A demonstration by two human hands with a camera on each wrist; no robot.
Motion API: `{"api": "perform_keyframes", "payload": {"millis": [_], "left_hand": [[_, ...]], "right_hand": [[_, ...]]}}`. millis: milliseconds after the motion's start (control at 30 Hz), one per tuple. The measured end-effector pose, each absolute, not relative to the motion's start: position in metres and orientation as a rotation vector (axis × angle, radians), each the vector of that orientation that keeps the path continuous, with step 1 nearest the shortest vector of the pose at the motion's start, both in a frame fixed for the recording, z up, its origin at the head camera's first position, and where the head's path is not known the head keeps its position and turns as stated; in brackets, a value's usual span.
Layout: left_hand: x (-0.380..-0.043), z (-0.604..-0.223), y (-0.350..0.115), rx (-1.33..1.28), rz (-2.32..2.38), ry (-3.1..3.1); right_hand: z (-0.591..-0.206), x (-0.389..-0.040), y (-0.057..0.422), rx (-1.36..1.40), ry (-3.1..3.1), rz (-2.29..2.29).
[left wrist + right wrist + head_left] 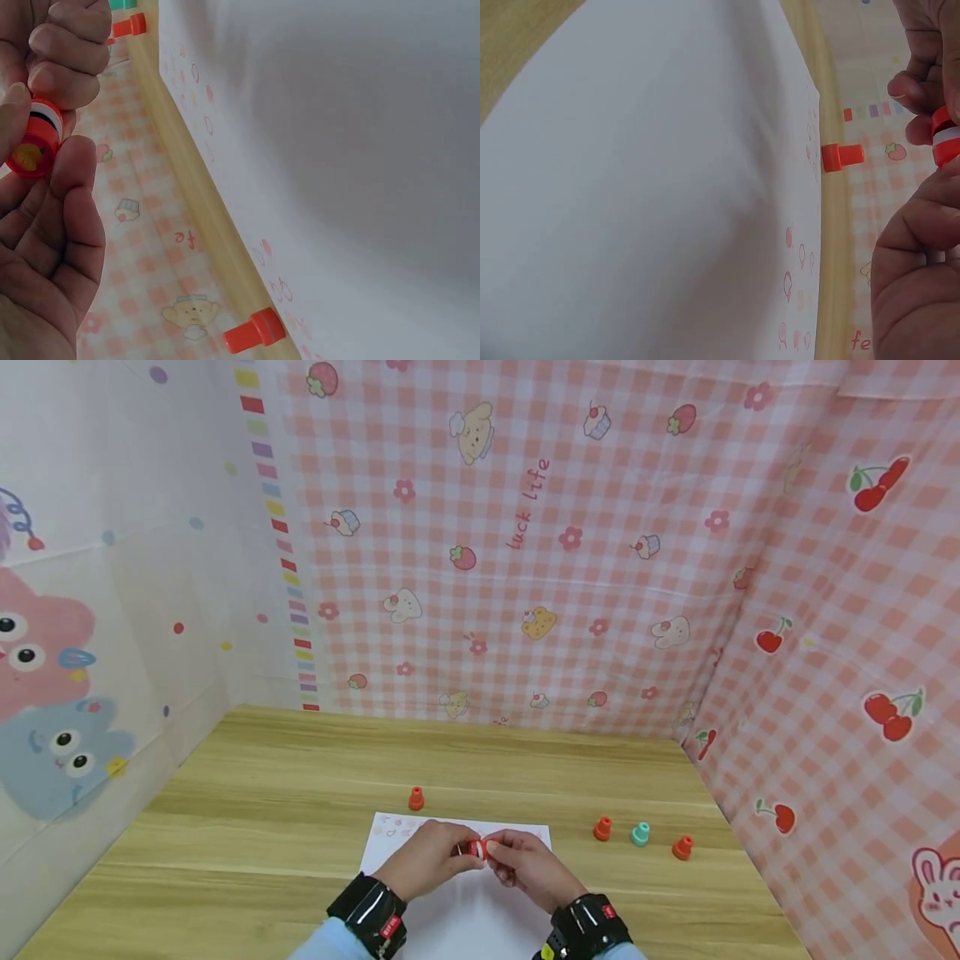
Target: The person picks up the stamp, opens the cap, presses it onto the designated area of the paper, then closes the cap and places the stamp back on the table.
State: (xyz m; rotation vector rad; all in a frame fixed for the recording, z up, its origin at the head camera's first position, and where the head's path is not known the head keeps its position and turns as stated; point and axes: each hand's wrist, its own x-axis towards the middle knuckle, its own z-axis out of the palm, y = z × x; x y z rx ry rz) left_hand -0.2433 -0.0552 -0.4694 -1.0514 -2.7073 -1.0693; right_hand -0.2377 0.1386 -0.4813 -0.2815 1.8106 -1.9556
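Observation:
Above the white paper (472, 910), both hands meet at a small red toy stamp (477, 849) with a white band. My left hand (427, 860) pinches one end of it between thumb and fingers. From the other side my right hand (534, 867) grips the opposite end. A yellow picture shows on the stamp's round end (30, 157) in the left wrist view. Seen from the right wrist, the red stamp (945, 142) is partly cut off by the frame edge. Small red and pink prints (789, 285) line the paper's far edge.
One red stamp (416, 798) stands just beyond the paper's far left part. To the right stand another red stamp (602, 829), a teal stamp (640, 834) and a further red stamp (682, 848). Patterned cloth (510, 577) hangs around the wooden table (262, 793).

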Motion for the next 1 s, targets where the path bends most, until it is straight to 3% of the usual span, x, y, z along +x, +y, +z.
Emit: {"api": "perform_keyframes", "payload": {"millis": [1000], "left_hand": [[-0.236,-0.468,-0.059,-0.929,-0.717,-2.731]], "right_hand": [[-0.477,-0.251,0.172,0.05,2.585,-1.561]]}}
